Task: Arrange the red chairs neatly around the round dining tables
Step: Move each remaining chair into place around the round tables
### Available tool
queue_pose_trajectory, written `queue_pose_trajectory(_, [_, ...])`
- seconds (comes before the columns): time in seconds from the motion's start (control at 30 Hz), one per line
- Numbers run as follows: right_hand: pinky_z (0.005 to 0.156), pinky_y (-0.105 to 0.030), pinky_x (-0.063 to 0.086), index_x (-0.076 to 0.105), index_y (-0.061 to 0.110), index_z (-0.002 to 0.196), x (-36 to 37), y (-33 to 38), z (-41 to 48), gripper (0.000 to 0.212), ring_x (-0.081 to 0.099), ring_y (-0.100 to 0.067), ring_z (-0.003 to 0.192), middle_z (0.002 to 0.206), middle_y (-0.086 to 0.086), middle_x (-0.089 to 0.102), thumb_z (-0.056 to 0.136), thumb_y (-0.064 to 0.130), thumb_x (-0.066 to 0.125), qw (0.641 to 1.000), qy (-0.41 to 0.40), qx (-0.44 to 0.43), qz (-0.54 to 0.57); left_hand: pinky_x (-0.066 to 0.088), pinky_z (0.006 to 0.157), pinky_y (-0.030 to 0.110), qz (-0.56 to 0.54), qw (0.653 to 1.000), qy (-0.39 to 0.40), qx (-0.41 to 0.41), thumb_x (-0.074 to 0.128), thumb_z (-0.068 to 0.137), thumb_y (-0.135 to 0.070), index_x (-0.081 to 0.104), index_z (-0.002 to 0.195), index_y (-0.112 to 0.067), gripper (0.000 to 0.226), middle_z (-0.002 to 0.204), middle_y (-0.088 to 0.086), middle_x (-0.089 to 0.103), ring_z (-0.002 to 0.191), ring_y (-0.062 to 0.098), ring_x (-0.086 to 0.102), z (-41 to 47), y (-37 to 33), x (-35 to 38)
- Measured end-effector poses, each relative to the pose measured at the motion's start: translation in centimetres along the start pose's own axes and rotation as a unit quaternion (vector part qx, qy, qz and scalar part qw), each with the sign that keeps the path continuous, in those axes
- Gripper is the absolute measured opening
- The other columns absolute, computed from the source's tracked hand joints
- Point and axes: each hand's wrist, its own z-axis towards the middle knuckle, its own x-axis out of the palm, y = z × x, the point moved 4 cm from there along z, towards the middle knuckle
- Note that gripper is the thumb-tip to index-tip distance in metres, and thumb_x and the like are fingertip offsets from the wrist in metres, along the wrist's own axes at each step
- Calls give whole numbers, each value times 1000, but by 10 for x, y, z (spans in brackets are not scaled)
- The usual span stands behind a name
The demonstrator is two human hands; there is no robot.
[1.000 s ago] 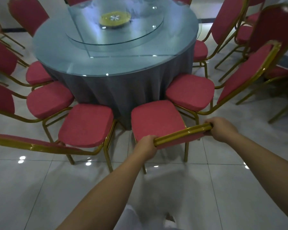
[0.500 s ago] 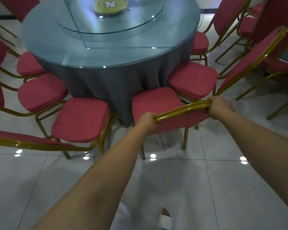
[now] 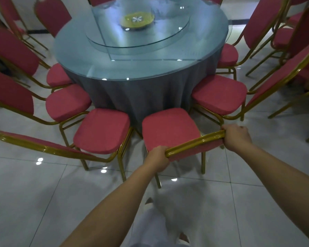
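As a dish [image 3: 136, 19] tops the turntable [image 3: 150, 42], hands [image 3: 158, 158] [image 3: 236, 138] grip a chair [image 3: 169, 127].

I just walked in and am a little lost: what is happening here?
A person holds the gold metal back rail of a red padded chair with the left hand and the right hand. Its seat faces the round glass-topped table with the grey cloth, between the left neighbour chair and the right neighbour chair.

a glossy pale tiled floor [image 3: 34, 202] bears the grey-draped round table [image 3: 150, 72] and the red chairs [image 3: 102, 132] ringing it.
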Motion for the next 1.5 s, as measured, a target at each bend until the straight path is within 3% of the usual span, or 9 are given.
queue_pose_trajectory(0.2, [79,-39,43,61,21,85,-6,27,37,29,44,-39,112,96,-11,53,93,3,41,1000,-4,12,-8,58,76,44,-5,1000,3,-10,51,82,-2,65,84,-21,24,82,7,65,80,26,65,42,0,-28])
queue_pose_trajectory(0.37, [53,-32,42,58,24,76,-15,32,64,32,52,-35,99,82,-6,55,92,1,44,999,17,13,-44,58,76,42,-6,1000,7,-6,51,82,-1,68,92,-15,24,87,11,67,84,30,66,69,-9,-41])
queue_pose_trajectory(0.57, [71,-38,46,61,30,76,-19,19,58,24,57,-24,74,75,1,61,89,11,54,992,-1,28,-120,56,75,40,-27,999,41,1,51,86,-3,69,90,-17,23,80,5,64,83,28,66,62,-12,-36])
queue_pose_trajectory(0.77, [105,-64,29,59,33,93,-24,20,55,15,54,-33,106,89,-1,57,89,19,58,981,54,61,-175,53,95,44,-60,995,80,-28,60,87,-8,51,138,-22,54,123,12,58,111,32,59,52,-29,-37])
queue_pose_trajectory(0.93, [111,-68,6,25,46,146,-18,77,17,79,13,-33,147,154,0,32,76,59,60,966,47,-181,-177,35,113,48,-178,984,-18,-16,74,81,-30,22,152,-38,89,156,0,25,140,26,31,-2,-1,-62])
queue_pose_trajectory(1.07, [115,-61,3,27,44,147,11,167,-68,79,10,-22,149,157,6,27,78,70,56,933,58,-349,-72,37,111,48,-150,978,-139,-47,71,83,-44,26,150,-40,80,153,-5,30,137,20,34,-69,86,-107])
queue_pose_trajectory(1.23, [116,-51,17,29,37,148,62,254,-146,76,24,-16,144,152,10,32,82,59,61,909,144,-390,29,46,101,52,-132,925,-333,-131,70,81,-52,34,145,-30,77,148,7,39,126,27,46,-117,214,-207])
queue_pose_trajectory(1.37, [117,-47,23,17,31,155,109,331,-174,92,23,-18,145,159,6,24,82,56,67,901,190,-385,64,37,108,57,-192,821,-486,-231,76,76,-46,29,147,-28,87,152,10,34,138,34,35,-132,318,-283])
queue_pose_trajectory(1.5, [118,-49,24,14,26,156,153,442,-193,99,26,-25,145,160,1,24,80,50,72,908,209,-355,81,35,108,58,-441,726,-441,-289,80,76,-40,11,154,-32,105,160,8,21,142,38,29,-132,410,-308])
